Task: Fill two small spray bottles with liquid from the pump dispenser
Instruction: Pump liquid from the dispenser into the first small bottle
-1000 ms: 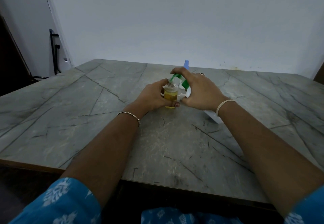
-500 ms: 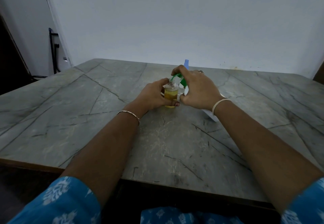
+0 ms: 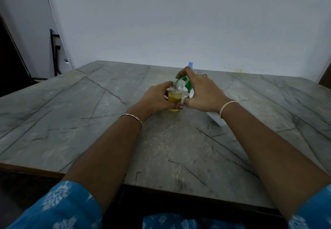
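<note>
head view: a small clear plastic bottle point(image 3: 175, 97), uncapped and filled most of the way with yellow liquid, stands upright on a grey stone-patterned desk point(image 3: 89, 121) crossed by dark veins. the left hand point(image 3: 157, 98) grasps this bottle from its left side, with the fingers curled round the body and the thumb tip lying across its lower front.

just right of the bottle, the right hand point(image 3: 202, 92) is wrapped round a white pump dispenser point(image 3: 215, 118), which is tilted. its white base points down to the right and nearer the camera than the bottle; i cannot tell if the base touches the desk. the forefinger curves over the green pump head point(image 3: 188, 85). the green spout point(image 3: 179, 79) reaches left and ends right over the bottle's open threaded neck.

beyond the bottle, behind the right hand, a pale blue top point(image 3: 191, 64) pokes up; whatever it belongs to is hidden.

a thin metal bracelet point(image 3: 132, 116) sits on the left wrist, and a pale band point(image 3: 227, 107) circles the right wrist. a ring point(image 3: 205, 75) shows on the right hand.

nearer than the bottle, at the bottom corners, are blue sleeves with a white print point(image 3: 59, 209). far to the left of the bottle, a black metal stand point(image 3: 54, 53) leans by the white wall point(image 3: 179, 22).
</note>
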`<act>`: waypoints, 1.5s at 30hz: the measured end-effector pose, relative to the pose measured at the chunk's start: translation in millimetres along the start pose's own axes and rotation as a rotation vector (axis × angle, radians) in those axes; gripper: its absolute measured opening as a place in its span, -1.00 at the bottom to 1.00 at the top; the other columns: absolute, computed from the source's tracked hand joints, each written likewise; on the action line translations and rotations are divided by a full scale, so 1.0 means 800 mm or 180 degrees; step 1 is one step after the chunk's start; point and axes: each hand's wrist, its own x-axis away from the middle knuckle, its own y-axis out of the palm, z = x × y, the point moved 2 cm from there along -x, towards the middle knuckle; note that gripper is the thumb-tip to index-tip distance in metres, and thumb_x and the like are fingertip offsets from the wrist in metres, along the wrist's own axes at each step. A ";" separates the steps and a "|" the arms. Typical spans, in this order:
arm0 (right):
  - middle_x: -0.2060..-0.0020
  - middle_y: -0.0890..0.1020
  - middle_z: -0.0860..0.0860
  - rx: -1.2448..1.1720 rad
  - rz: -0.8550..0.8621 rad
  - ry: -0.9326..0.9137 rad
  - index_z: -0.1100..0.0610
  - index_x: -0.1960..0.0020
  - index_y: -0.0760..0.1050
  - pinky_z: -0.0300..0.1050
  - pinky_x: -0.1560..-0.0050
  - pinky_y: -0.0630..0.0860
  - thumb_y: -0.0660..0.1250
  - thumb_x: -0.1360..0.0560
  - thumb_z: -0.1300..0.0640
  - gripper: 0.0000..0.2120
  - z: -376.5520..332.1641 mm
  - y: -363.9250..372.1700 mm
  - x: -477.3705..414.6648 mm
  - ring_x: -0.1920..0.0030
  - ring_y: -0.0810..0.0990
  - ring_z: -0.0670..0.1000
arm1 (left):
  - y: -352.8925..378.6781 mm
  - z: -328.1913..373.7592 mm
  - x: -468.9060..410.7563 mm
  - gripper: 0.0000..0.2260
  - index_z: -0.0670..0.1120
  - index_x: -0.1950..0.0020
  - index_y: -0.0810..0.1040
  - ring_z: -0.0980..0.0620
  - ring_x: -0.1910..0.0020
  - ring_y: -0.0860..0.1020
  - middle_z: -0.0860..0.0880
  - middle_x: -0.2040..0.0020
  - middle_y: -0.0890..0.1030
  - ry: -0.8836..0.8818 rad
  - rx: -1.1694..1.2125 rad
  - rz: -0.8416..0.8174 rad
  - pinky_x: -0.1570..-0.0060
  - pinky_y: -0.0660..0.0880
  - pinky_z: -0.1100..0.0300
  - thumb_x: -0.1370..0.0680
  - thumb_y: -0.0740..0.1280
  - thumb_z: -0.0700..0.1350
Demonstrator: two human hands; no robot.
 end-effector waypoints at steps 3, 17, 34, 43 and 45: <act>-0.01 0.59 0.00 -0.0090 -0.0070 0.0008 -0.06 -0.29 0.27 0.11 0.06 0.57 0.44 -0.33 0.11 -0.40 0.001 -0.002 0.002 0.15 0.56 0.06 | -0.001 0.002 0.001 -0.27 -0.02 -0.38 0.42 0.02 -0.12 0.58 -0.03 -0.21 0.60 0.0035 0.0073 0.0012 -0.15 0.51 0.12 -0.28 0.58 0.09; 0.07 0.59 0.06 0.0044 -0.0184 0.0021 -0.07 -0.26 0.25 0.06 0.09 0.57 0.43 -0.33 0.10 -0.42 -0.005 -0.003 0.000 0.17 0.52 0.06 | -0.001 0.003 0.004 -0.29 0.00 -0.36 0.44 0.01 -0.08 0.60 -0.03 -0.18 0.62 0.0015 0.0154 0.0053 -0.18 0.51 0.06 -0.27 0.60 0.05; 0.08 0.58 0.06 0.0189 -0.0173 0.0058 -0.12 -0.25 0.19 0.10 0.08 0.58 0.42 -0.32 0.08 -0.39 -0.004 0.000 0.000 0.16 0.52 0.05 | 0.000 0.000 0.001 -0.26 -0.01 -0.36 0.45 0.00 -0.07 0.61 -0.03 -0.17 0.63 0.0000 0.0154 0.0030 -0.19 0.52 -0.01 -0.24 0.61 0.09; 0.03 0.59 0.06 0.0195 -0.0113 0.0046 -0.10 -0.29 0.21 0.09 0.08 0.58 0.40 -0.33 0.08 -0.40 -0.006 -0.001 0.002 0.13 0.52 0.07 | 0.001 0.000 0.001 -0.24 -0.02 -0.39 0.42 -0.01 -0.07 0.60 -0.05 -0.19 0.62 -0.0021 0.0162 0.0024 -0.20 0.52 0.00 -0.25 0.61 0.07; 0.04 0.59 0.05 0.0168 -0.0117 0.0024 -0.12 -0.31 0.21 0.05 0.09 0.57 0.41 -0.33 0.05 -0.37 -0.004 -0.001 0.003 0.14 0.52 0.05 | 0.000 0.001 0.002 -0.25 -0.01 -0.39 0.41 -0.01 -0.08 0.60 -0.05 -0.20 0.61 -0.0016 0.0166 0.0020 -0.20 0.51 0.02 -0.26 0.60 0.06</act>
